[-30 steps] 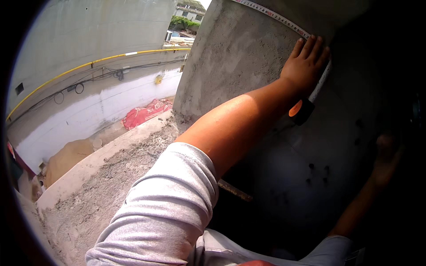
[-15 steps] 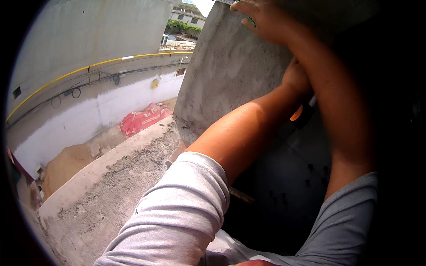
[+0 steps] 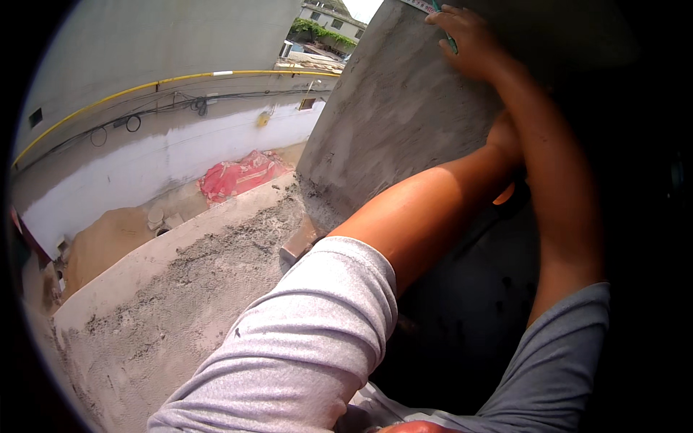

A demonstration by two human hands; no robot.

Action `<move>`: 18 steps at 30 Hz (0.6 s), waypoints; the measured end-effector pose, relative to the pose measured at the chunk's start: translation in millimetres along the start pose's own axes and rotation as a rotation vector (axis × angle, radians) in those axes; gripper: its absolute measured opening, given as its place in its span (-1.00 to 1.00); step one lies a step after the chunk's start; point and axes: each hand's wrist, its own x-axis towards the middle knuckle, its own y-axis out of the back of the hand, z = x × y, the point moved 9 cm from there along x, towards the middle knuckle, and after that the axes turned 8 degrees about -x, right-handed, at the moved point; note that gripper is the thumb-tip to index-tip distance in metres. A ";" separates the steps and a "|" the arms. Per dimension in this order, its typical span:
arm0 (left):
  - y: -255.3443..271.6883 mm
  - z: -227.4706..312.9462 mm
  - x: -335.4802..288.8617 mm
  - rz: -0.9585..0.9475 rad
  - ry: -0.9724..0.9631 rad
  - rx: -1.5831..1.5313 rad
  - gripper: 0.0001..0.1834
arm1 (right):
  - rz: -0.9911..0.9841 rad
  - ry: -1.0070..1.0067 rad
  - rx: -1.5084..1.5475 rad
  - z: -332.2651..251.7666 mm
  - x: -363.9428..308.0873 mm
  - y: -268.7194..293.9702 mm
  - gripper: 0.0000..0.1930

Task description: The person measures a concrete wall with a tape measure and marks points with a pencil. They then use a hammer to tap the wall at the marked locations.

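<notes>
Through my remote view, I have the right hand (image 3: 468, 42) clamped on a green pen (image 3: 452, 45), its tip at the tape (image 3: 419, 5) high on the grey concrete (image 3: 393, 94). My left hand (image 3: 505, 136), above the orange case (image 3: 504, 194), is partly hidden behind the right forearm (image 3: 554, 166); I cannot tell its grip.

Rough concrete sill (image 3: 173, 325), slanting; dark mortar crumbs (image 3: 229, 251) strewn along it, denser toward far end. Flat-faced piece (image 3: 297, 241), kind unclear, at inner edge, partly hidden. Ground (image 3: 189, 208) below: crumpled red tarpaulin (image 3: 242, 177), tan sand heap (image 3: 108, 244).
</notes>
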 end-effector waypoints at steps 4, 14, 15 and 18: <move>8.6 16.9 -6.8 -0.183 -0.048 0.103 -0.43 | 0.107 0.039 0.144 2.0 -22.2 46.9 -0.68; 34.2 21.6 -3.3 0.176 -0.108 0.032 -0.39 | 0.162 -0.496 0.822 61.7 -110.2 147.6 -0.68; 33.6 20.4 -1.9 0.166 -0.094 0.051 -0.38 | 0.143 -0.506 0.791 65.2 -115.4 147.1 -0.68; 28.5 14.2 -5.2 0.119 -0.073 0.090 -0.37 | 0.208 -0.548 0.723 50.6 -118.5 142.8 -0.73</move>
